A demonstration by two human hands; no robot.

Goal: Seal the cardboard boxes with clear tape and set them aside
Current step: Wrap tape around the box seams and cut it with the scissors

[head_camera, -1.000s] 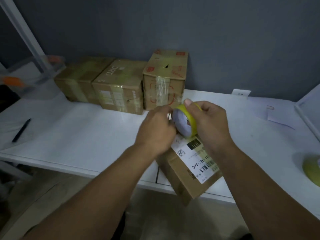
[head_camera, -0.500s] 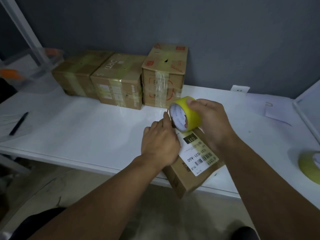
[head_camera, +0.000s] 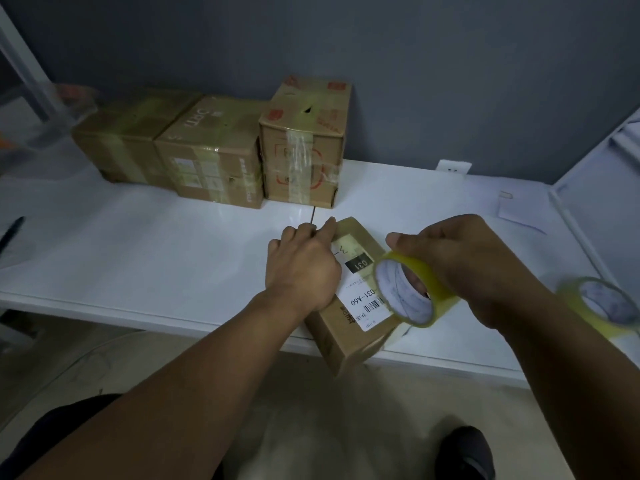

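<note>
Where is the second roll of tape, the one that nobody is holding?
In the head view, the spare tape roll lies on the white table at the far right edge of the picture, just right of the right hand.

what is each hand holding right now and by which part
The right hand holds the tape roll by its ring, fingers through the core. The left hand presses on the far end of the labelled box; a grip there cannot be told.

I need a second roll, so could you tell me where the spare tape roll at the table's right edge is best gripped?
Probably from above, pinching the spare tape roll's yellowish band through its open core, since the core faces up toward the camera.
</note>
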